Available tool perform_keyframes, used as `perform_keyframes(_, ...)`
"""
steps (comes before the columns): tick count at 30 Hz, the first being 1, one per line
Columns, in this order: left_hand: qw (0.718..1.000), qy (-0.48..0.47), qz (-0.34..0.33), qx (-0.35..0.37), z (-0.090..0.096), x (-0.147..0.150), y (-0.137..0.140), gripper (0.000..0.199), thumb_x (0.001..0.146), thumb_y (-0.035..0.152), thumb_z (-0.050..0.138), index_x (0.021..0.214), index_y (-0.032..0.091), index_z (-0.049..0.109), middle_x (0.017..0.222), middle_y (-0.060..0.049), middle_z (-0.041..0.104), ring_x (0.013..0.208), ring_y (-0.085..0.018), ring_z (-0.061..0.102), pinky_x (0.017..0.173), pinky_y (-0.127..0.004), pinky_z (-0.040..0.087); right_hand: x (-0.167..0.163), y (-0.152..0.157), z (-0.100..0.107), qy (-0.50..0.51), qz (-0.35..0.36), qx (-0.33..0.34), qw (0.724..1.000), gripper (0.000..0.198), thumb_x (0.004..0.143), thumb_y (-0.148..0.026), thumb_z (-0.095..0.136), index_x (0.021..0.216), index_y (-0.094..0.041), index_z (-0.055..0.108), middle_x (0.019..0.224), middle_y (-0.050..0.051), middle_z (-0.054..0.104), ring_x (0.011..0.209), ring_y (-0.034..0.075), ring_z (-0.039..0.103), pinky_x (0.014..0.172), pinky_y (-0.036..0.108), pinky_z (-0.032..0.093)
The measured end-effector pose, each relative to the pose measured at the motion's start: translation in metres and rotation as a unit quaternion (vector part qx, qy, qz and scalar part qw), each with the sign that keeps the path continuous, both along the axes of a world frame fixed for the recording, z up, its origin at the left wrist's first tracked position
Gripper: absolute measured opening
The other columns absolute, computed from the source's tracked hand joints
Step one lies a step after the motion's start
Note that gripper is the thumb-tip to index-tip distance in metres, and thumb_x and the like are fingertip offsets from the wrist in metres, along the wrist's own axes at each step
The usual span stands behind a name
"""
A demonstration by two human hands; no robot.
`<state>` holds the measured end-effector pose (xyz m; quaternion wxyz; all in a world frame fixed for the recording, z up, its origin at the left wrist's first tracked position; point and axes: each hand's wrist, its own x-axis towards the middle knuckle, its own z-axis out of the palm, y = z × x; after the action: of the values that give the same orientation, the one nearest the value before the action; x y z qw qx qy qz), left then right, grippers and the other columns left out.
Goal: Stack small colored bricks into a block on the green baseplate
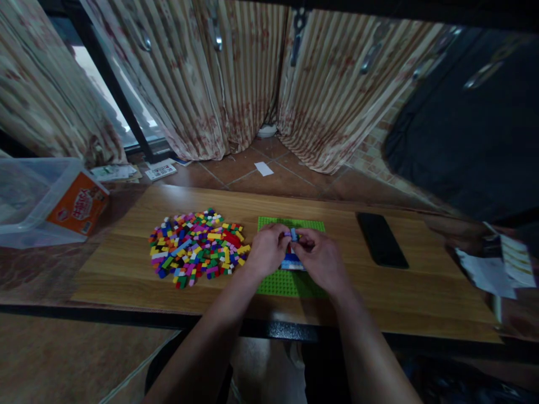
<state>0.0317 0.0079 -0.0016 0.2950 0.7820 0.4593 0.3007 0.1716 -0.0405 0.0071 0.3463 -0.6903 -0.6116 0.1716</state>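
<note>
Over a green studded baseplate, my left hand and my right hand meet with fingers pinched close together. A light blue toy brick stands up between the fingertips, against the right thumb and forefinger. A bit of purple shows at the left fingertips, but what they grip is mostly hidden. Beneath the hands, a small build of blue, white and red bricks sits on the baseplate, partly covered by my fingers.
Left of the baseplate spreads a pile of loose coloured bricks. A black phone lies to the right on the wooden board. A clear plastic bin with an orange label stands far left; papers lie far right.
</note>
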Motion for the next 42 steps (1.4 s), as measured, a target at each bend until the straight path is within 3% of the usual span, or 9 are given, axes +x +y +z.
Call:
perform_keyframes(19, 0.998, -0.05, -0.035, 0.032, -0.011, 0.001, 0.003, 0.011, 0.088, 0.018, 0.052, 0.088, 0.019, 0.063, 0.086, -0.004, 0.065, 0.089, -0.019, 0.061, 0.088, -0.033, 0.047, -0.006, 0.001, 0.003, 0.018, -0.036, -0.014, 0.999, 0.027, 0.075, -0.026, 0.061, 0.099, -0.02, 0.071, 0.077, 0.005, 0.072, 0.069, 0.022, 0.066, 0.068, 0.036, 0.05)
perform_keyframes(25, 0.995, -0.089, -0.027, 0.029, -0.014, 0.002, 0.002, 0.013, 0.09, 0.022, 0.051, 0.087, 0.018, 0.063, 0.087, -0.005, 0.066, 0.089, -0.019, 0.061, 0.088, -0.033, 0.047, -0.006, 0.001, 0.005, 0.059, -0.04, -0.022, 0.997, 0.025, 0.076, -0.027, 0.061, 0.097, -0.018, 0.072, 0.082, 0.008, 0.074, 0.071, 0.022, 0.068, 0.07, 0.037, 0.051)
perform_keyframes(29, 0.992, -0.123, 0.006, -0.011, -0.009, 0.002, 0.003, 0.012, 0.089, 0.022, 0.051, 0.089, 0.019, 0.063, 0.089, -0.003, 0.067, 0.088, -0.017, 0.062, 0.088, -0.031, 0.048, -0.001, 0.001, 0.002, 0.102, -0.035, -0.019, 0.994, 0.026, 0.076, -0.027, 0.062, 0.098, -0.017, 0.072, 0.084, 0.008, 0.075, 0.073, 0.023, 0.068, 0.072, 0.038, 0.052)
perform_keyframes(32, 0.973, -0.211, 0.055, -0.08, -0.004, -0.001, 0.006, 0.013, 0.088, 0.025, 0.051, 0.089, 0.018, 0.062, 0.086, -0.003, 0.067, 0.082, -0.015, 0.063, 0.079, -0.028, 0.05, 0.006, 0.001, -0.002, 0.147, -0.027, 0.014, 0.989, 0.024, 0.079, -0.027, 0.059, 0.097, -0.019, 0.072, 0.093, 0.008, 0.074, 0.082, 0.022, 0.069, 0.079, 0.038, 0.052)
perform_keyframes(36, 0.906, -0.356, 0.1, -0.204, 0.0, -0.004, 0.01, 0.013, 0.084, 0.029, 0.055, 0.086, 0.016, 0.058, 0.081, -0.003, 0.067, 0.066, -0.012, 0.064, 0.061, -0.023, 0.049, 0.013, 0.004, -0.004, 0.104, -0.006, 0.054, 0.993, 0.022, 0.084, -0.026, 0.056, 0.096, -0.022, 0.074, 0.098, 0.007, 0.071, 0.089, 0.021, 0.065, 0.084, 0.038, 0.05)
perform_keyframes(42, 0.855, -0.403, 0.135, -0.298, 0.003, -0.007, 0.007, 0.014, 0.072, 0.016, 0.056, 0.084, 0.015, 0.063, 0.072, 0.0, 0.061, 0.058, -0.009, 0.061, 0.051, -0.018, 0.044, 0.01, 0.013, -0.007, -0.009, 0.054, 0.059, 0.997, 0.024, 0.088, -0.023, 0.052, 0.095, -0.025, 0.075, 0.094, 0.006, 0.066, 0.094, 0.023, 0.059, 0.087, 0.04, 0.046)
